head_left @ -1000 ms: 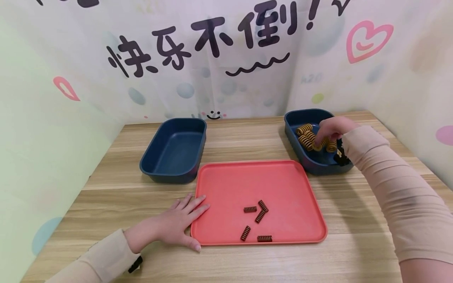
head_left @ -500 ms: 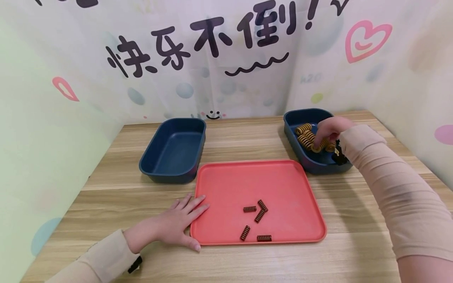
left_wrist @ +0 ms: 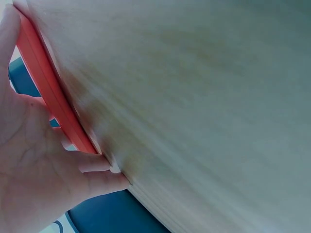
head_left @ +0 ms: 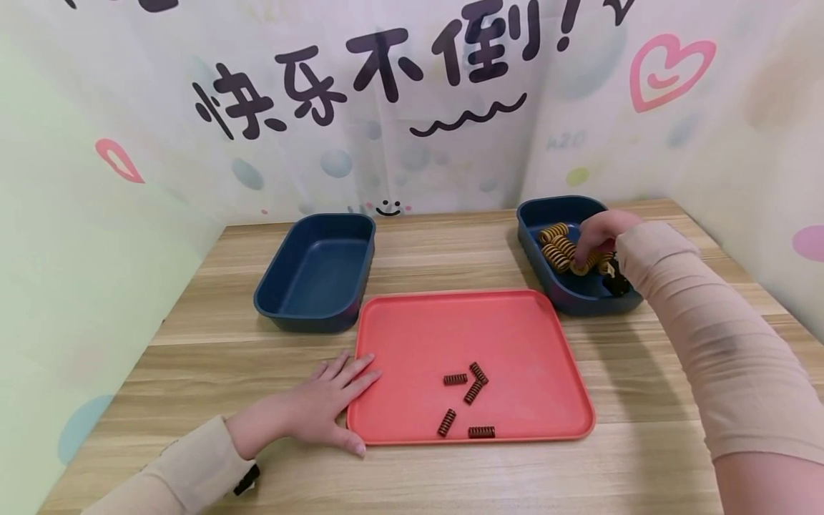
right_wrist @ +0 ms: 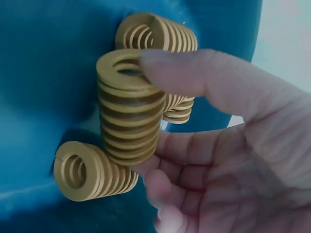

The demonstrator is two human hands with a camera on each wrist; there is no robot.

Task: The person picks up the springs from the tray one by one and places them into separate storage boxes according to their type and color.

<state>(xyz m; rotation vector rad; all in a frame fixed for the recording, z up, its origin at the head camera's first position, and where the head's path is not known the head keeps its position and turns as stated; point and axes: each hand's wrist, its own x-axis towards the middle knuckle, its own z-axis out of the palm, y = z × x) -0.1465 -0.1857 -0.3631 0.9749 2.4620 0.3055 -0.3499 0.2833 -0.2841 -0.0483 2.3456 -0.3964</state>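
In the right wrist view, my right hand [right_wrist: 218,126] pinches a large yellow coil spring [right_wrist: 129,116] between the thumb on its top end and fingers at its lower end. More yellow springs [right_wrist: 99,172] lie around it in the right blue bin [head_left: 595,306]. The head view shows this hand from above, hiding part of the pile. My left hand [head_left: 322,411] lies with fingers spread over the left edge of a red tray [head_left: 418,329], its thumb at the near corner. Several small dark brown springs [head_left: 455,380] are scattered on the tray's near half.
At the back left of the wooden table [head_left: 438,250] stands another blue bin [head_left: 315,275], with nothing seen inside. The tray lies in front of and between the bins. A printed cloth [head_left: 412,164] hangs behind the table.
Almost nothing differs: the right hand stays low in the right bin with only slight shifts. The left hand and the tray are still.
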